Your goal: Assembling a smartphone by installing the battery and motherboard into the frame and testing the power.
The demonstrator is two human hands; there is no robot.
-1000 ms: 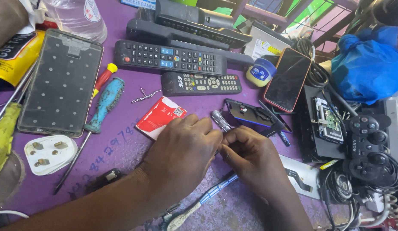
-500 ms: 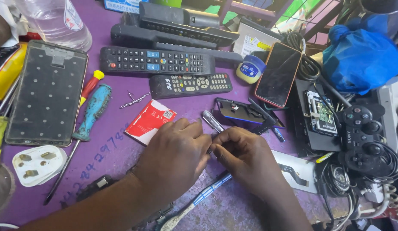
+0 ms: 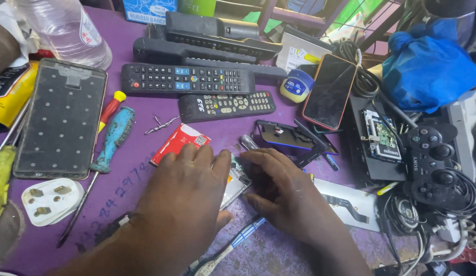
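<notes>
Even soft daylight from the top, faint shadows under both hands, mild glare on the glossy black phone screen [image 3: 330,91], sharp centre, wide-angle stretching at edges

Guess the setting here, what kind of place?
Likely a phone and electronics repair bench: remote controls, a bare phone frame, a screwdriver and a loose circuit board crowd the purple table.

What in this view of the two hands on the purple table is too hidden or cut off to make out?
- Flat part, head view: mostly covered by the left hand and right hand, so its kind is unclear.
- Toothbrush: partly hidden under the hands.
- Water bottle: top cut off by the frame edge.
- Red card: lower end hidden by the left hand's fingers.
</notes>
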